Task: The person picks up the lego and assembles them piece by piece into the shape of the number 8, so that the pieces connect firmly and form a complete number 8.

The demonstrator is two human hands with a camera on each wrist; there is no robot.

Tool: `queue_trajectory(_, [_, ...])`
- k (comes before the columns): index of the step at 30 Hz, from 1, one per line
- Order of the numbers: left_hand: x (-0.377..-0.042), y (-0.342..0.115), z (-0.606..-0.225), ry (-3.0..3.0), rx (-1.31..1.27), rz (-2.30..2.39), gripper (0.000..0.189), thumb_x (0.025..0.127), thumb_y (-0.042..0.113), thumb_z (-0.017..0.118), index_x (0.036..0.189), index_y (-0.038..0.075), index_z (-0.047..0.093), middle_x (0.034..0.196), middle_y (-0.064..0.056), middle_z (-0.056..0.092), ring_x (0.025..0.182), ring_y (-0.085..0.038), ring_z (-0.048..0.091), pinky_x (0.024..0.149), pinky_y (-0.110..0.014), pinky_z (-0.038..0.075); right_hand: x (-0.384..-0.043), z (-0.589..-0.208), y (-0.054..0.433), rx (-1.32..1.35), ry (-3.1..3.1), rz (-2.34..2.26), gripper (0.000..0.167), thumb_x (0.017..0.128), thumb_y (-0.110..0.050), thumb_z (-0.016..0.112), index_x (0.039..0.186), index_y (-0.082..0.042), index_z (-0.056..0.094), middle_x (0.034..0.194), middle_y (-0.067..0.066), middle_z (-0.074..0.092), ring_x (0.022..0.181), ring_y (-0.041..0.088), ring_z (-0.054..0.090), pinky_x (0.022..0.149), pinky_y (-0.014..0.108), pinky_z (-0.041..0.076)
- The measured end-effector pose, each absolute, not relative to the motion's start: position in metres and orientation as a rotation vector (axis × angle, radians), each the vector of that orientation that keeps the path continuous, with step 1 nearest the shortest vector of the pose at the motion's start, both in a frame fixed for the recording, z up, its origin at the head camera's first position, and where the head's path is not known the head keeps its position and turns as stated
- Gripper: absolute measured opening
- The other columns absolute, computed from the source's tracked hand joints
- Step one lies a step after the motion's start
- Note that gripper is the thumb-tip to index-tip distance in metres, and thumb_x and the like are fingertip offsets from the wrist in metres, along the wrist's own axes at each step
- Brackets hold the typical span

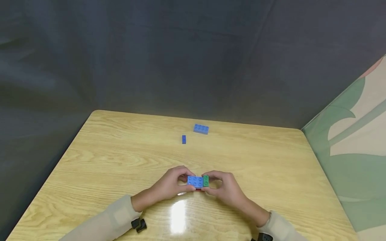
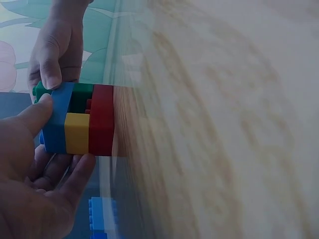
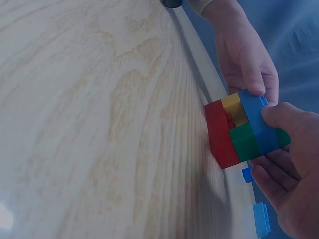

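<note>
Brick stack [image 1: 195,181] climbs red, yellow and green, blue, then green; left grip [image 1: 172,182] and right grip [image 1: 227,189] pinch it.

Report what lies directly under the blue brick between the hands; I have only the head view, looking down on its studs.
Observer: The left wrist view shows a yellow brick directly under the blue brick, at the end by the left hand.
Operator: Now give me the other end.
Observer: There, by the right hand, the right wrist view shows a lower green brick under the blue one.
Operator: Say whether those two meet.
Observer: On the side the wrist cameras see, a gap parts them, with red studs of the red brick below showing in it.
</note>
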State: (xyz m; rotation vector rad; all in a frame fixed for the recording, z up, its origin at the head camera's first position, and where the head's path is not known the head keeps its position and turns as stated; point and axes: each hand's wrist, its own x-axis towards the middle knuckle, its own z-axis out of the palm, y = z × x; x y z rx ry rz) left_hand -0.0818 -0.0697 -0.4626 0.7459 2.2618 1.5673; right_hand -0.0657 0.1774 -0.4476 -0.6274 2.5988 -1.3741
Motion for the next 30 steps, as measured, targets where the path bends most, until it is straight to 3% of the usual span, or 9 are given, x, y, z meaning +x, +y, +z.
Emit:
queue_trajectory(5, [-0.086,-0.074,-0.457,2.295,0.78,1.48,0.031,0.093,0.024,0.077,0.118,0.007,0.069,0.11,-0.001,0.067,0.098,-0.013,0.064,0.09,-0.03,0.057,-0.066,-0.451,0.179,-0.646,2.612,-1.386,0.032,0.082,-0.011,0.087,0.112,-0.01,0.075,0.104,-0.003,0.076,0.093,0.011,0.071,0.092,0.043,0.057])
queue_trajectory(10, [-0.1,-0.084,-0.449,2.391,0.748,1.453,0.04,0.1,0.03,0.068,0.128,0.003,0.064,0.12,-0.008,0.066,0.105,-0.019,0.062,0.092,-0.037,0.055,-0.066,-0.452,0.18,-0.652,2.611,-1.378,0.033,0.081,-0.011,0.087,0.112,-0.008,0.074,0.104,-0.003,0.076,0.092,0.012,0.071,0.092,0.04,0.058])
queue_trajectory(18, [-0.147,-0.094,-0.443,2.57,0.726,1.473,0.05,0.098,0.022,0.071,0.139,-0.001,0.055,0.133,-0.02,0.059,0.119,-0.033,0.058,0.099,-0.047,0.051,-0.065,-0.45,0.178,-0.646,2.607,-1.368,0.033,0.081,-0.011,0.087,0.112,-0.009,0.075,0.104,-0.002,0.076,0.092,0.013,0.071,0.092,0.041,0.058])
queue_trajectory(30, [-0.209,-0.092,-0.448,2.673,0.58,1.27,0.062,0.096,0.022,0.074,0.147,-0.004,0.048,0.141,-0.02,0.053,0.127,-0.036,0.055,0.106,-0.046,0.048,-0.065,-0.45,0.177,-0.63,2.617,-1.352,0.033,0.081,-0.01,0.087,0.112,-0.009,0.075,0.104,-0.004,0.076,0.093,0.011,0.071,0.091,0.041,0.058])
